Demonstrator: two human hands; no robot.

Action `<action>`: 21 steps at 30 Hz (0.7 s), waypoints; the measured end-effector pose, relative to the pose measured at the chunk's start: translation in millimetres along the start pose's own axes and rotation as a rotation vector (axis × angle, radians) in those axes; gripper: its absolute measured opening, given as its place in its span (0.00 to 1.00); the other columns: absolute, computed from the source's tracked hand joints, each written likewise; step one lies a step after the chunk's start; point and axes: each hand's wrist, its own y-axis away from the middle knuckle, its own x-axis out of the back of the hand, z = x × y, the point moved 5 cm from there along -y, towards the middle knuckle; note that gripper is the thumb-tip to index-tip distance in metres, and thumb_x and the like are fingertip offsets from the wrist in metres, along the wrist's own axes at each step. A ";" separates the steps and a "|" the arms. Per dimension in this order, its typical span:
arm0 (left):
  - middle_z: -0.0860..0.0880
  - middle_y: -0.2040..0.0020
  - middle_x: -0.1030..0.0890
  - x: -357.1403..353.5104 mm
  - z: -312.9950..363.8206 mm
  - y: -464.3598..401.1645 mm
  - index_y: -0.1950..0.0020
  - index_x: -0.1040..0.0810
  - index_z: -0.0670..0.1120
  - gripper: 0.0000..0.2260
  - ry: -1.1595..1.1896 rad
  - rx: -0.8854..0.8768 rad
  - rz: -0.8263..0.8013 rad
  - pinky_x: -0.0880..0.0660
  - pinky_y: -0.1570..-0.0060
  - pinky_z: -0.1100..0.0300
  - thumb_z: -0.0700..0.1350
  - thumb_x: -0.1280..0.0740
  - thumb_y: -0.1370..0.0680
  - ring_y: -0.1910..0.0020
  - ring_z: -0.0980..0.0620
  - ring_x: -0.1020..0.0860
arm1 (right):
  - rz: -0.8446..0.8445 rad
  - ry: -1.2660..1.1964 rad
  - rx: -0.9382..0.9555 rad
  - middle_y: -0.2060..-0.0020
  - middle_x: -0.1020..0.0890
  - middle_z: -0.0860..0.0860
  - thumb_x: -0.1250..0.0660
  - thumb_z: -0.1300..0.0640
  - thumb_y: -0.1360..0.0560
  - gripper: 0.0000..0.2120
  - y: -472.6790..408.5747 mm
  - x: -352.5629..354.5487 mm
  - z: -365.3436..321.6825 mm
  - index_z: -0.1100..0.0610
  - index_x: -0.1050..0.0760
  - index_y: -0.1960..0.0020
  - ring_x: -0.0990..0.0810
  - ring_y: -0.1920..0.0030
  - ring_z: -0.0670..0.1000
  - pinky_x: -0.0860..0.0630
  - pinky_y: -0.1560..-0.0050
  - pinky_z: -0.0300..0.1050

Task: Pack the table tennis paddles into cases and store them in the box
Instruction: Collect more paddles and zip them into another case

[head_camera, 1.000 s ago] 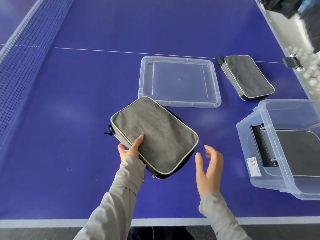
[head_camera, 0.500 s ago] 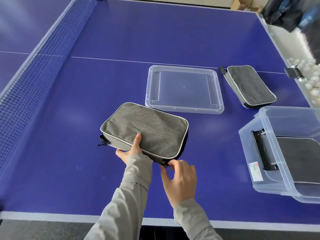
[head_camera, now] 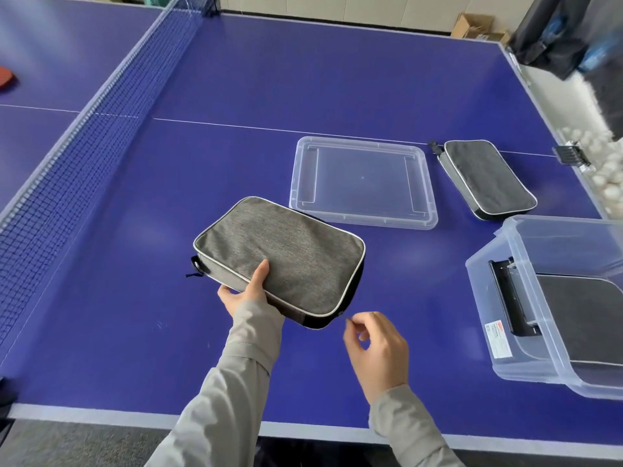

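My left hand (head_camera: 247,291) grips grey case (head_camera: 279,261); right hand (head_camera: 374,345) pinches zipper pull (head_camera: 345,319) at case corner. Risk: pull slips, zip left unfinished.

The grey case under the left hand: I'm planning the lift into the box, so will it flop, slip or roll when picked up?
The grey case probably stays fairly stiff: it keeps a flat, boxy shape while the left hand grips one edge. Its woven fabric looks unlikely to slip. Flat and rectangular, it should not roll. The right hand pinches near its zipper corner.
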 end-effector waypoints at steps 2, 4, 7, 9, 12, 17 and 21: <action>0.49 0.54 0.23 1.8 4.2 -1.8 0.39 0.31 0.45 0.27 -0.028 -0.015 -0.032 0.26 0.69 0.62 0.45 0.22 0.34 0.60 0.50 0.22 | -0.041 -0.038 -0.066 0.72 0.24 0.48 0.28 0.63 0.31 0.06 -6.3 -0.5 10.0 0.58 0.24 0.64 0.28 0.72 0.48 0.32 0.70 0.39; 0.50 0.55 0.22 3.1 6.9 -3.3 0.41 0.30 0.47 0.26 -0.055 -0.019 -0.076 0.26 0.69 0.63 0.45 0.22 0.34 0.62 0.53 0.22 | -0.055 -0.099 -0.148 0.72 0.24 0.49 0.26 0.66 0.33 0.08 -14.4 -1.0 17.7 0.59 0.24 0.64 0.30 0.70 0.48 0.32 0.69 0.36; 0.48 0.56 0.19 6.0 10.0 -5.6 0.45 0.28 0.50 0.23 -0.071 0.003 -0.177 0.23 0.73 0.62 0.46 0.22 0.35 0.65 0.52 0.18 | -0.015 -0.202 -0.313 0.74 0.23 0.48 0.28 0.66 0.31 0.07 -30.9 2.9 36.2 0.59 0.24 0.64 0.27 0.73 0.48 0.32 0.68 0.34; 0.47 0.54 0.18 9.1 12.8 -10.0 0.45 0.27 0.51 0.22 -0.129 -0.001 -0.258 0.22 0.71 0.58 0.46 0.22 0.35 0.62 0.49 0.17 | -0.028 -0.307 -0.444 0.74 0.21 0.50 0.29 0.64 0.28 0.07 -40.1 4.5 53.7 0.56 0.24 0.64 0.20 0.72 0.52 0.28 0.67 0.37; 0.45 0.51 0.17 13.2 18.1 -15.5 0.45 0.26 0.51 0.22 -0.189 -0.029 -0.373 0.20 0.63 0.53 0.45 0.22 0.35 0.57 0.45 0.17 | -0.111 -0.397 -0.489 0.73 0.20 0.49 0.31 0.63 0.27 0.09 -49.4 4.6 62.7 0.54 0.24 0.64 0.20 0.73 0.47 0.26 0.70 0.36; 0.49 0.60 0.15 9.9 30.5 -15.0 0.47 0.26 0.50 0.23 -0.242 -0.114 -0.558 0.20 0.66 0.56 0.42 0.23 0.39 0.62 0.48 0.16 | -0.225 -0.433 -0.385 0.71 0.20 0.46 0.30 0.67 0.29 0.14 -71.4 6.3 55.3 0.49 0.24 0.65 0.21 0.70 0.49 0.23 0.64 0.39; 0.49 0.60 0.15 6.7 41.0 -13.9 0.48 0.27 0.50 0.26 -0.328 -0.163 -0.673 0.20 0.67 0.56 0.40 0.20 0.42 0.63 0.47 0.16 | -0.352 -0.485 -0.398 0.69 0.20 0.46 0.31 0.69 0.29 0.11 -82.2 -0.6 48.2 0.53 0.23 0.63 0.22 0.68 0.48 0.24 0.63 0.38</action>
